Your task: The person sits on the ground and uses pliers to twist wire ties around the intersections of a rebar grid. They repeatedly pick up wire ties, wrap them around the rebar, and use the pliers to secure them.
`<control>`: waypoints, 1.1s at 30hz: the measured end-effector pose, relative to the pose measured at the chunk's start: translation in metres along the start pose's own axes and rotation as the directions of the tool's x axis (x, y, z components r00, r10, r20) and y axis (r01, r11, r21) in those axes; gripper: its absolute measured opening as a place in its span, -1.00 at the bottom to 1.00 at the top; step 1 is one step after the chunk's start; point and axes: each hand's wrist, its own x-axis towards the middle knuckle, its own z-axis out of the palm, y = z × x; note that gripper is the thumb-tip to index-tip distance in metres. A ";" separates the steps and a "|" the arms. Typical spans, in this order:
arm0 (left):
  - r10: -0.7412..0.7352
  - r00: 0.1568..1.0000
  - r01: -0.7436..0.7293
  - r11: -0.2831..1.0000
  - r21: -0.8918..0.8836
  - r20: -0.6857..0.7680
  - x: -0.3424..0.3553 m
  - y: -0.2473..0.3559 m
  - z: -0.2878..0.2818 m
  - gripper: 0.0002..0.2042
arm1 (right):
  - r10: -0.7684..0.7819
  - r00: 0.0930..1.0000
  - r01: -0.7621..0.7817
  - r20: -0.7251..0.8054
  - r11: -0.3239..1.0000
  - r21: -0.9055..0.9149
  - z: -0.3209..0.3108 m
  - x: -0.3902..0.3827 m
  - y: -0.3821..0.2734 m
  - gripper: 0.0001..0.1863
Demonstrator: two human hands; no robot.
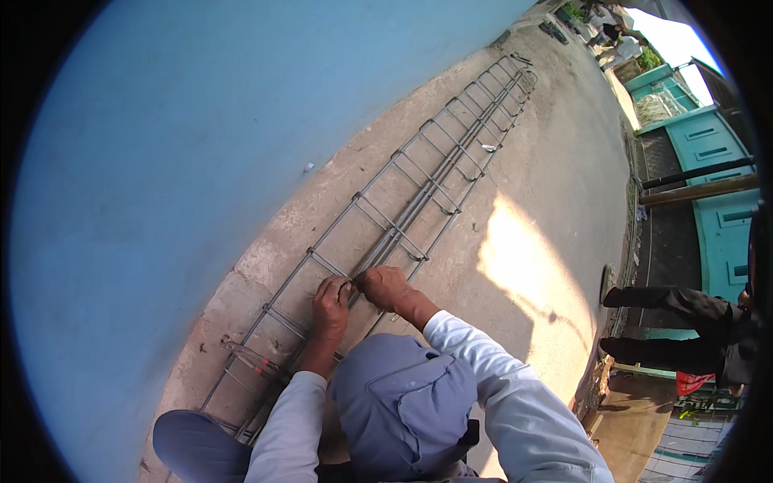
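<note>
A long steel rebar cage with rectangular ties lies on the concrete ground, running away from me toward the upper right. My left hand has its fingers closed at a crossing of the cage's middle bars. My right hand is beside it, fingers pinched at the same crossing; whatever small thing is between the fingertips is hidden. Red-handled pliers rest on the lower left part of the cage. My grey-clad knee is below my hands.
A pale blue wall borders the left. At the right, another person in dark trousers stands near a turquoise wall. Several people are farther off at the top right. A sunlit patch crosses the ground right of the cage.
</note>
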 end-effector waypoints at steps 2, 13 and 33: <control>-0.024 0.999 0.023 1.000 0.015 0.038 0.002 0.000 -0.004 -0.88 | 0.004 1.000 -0.004 0.015 1.000 -0.020 -0.008 0.001 -0.009 -0.80; 0.210 0.963 -0.248 0.936 0.251 0.170 0.012 0.013 -0.013 -0.83 | -0.090 0.995 0.077 -0.045 0.970 -0.230 -0.013 0.008 -0.023 -0.81; 0.196 0.976 -0.189 0.979 0.075 -0.095 0.002 0.009 -0.019 -0.84 | 0.132 0.921 -0.328 0.367 0.770 0.548 -0.051 0.009 -0.017 -0.76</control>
